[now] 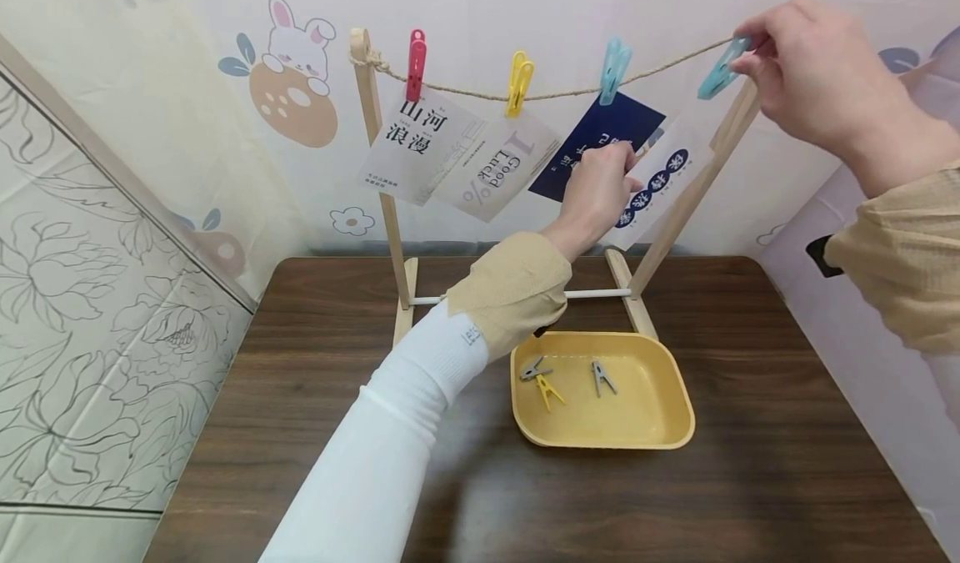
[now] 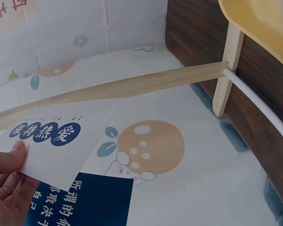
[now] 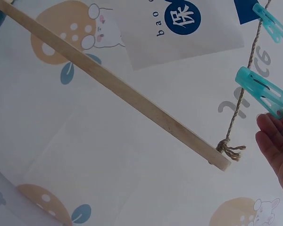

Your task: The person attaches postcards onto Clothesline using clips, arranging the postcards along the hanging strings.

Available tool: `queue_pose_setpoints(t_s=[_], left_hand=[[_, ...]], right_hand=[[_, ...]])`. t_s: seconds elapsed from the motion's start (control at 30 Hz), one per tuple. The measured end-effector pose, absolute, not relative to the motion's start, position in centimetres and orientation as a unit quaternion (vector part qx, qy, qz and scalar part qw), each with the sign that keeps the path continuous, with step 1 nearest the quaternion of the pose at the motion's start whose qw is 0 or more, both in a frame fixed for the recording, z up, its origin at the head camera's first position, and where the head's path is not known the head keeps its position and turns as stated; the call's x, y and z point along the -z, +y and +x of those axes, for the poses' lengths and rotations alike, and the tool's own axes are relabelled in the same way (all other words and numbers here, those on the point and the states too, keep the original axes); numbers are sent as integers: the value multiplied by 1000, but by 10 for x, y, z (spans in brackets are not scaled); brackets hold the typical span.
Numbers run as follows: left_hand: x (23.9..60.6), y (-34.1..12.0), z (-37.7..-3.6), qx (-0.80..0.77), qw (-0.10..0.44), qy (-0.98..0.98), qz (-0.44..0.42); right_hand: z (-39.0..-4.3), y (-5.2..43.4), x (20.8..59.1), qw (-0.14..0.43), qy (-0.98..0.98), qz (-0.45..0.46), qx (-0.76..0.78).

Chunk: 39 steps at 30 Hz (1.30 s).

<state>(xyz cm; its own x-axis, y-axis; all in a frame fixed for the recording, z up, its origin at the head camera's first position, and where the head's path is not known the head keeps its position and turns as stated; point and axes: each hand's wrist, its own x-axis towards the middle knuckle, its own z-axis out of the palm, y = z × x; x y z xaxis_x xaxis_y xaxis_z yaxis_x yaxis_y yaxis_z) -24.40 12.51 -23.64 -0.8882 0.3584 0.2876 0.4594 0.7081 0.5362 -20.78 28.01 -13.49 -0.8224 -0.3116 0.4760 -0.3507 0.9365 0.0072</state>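
Glossy teal plastic peg (image 1: 722,69), rough twine (image 1: 562,93), smooth white card (image 1: 663,181)

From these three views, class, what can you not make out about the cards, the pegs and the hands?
- Navy card: head view, its text is partly covered by the left hand; left wrist view cuts it at the bottom edge.
- White card: whether the teal peg grips it; right hand hides the peg's tail.
- Small print on the leftmost card: too small.
- Pegs in the yellow tray: left wrist view crops them.

Twine (image 1: 555,93), hanging cards (image 1: 457,158) block passage through frame (image 1: 372,163).
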Motion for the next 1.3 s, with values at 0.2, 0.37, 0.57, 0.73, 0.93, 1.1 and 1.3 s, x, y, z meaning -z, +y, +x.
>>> queue_pose_setpoints(t_s=[0.2, 0.37, 0.57, 0.73, 0.93, 1.1, 1.3], left_hand=[[226, 132, -248, 301, 85, -927, -210], [222, 139, -251, 309, 74, -926, -203], [222, 145, -254, 330, 69, -921, -194], [222, 148, -258, 342, 74, -918, -184], [221, 154, -261, 357, 74, -913, -182], [221, 159, -265, 387, 72, -902, -177], [218, 163, -267, 413, 58, -894, -164]], right_hand=[[-212, 282, 130, 230, -962, 140, -40], [-216, 283, 128, 231, -964, 123, -45], [-219, 283, 126, 259, -955, 138, -41], [-221, 280, 124, 268, -954, 131, -36], [-220, 280, 121, 263, -958, 112, -37], [-222, 280, 116, 279, -951, 130, -32], [-224, 278, 111, 267, -955, 118, -49]])
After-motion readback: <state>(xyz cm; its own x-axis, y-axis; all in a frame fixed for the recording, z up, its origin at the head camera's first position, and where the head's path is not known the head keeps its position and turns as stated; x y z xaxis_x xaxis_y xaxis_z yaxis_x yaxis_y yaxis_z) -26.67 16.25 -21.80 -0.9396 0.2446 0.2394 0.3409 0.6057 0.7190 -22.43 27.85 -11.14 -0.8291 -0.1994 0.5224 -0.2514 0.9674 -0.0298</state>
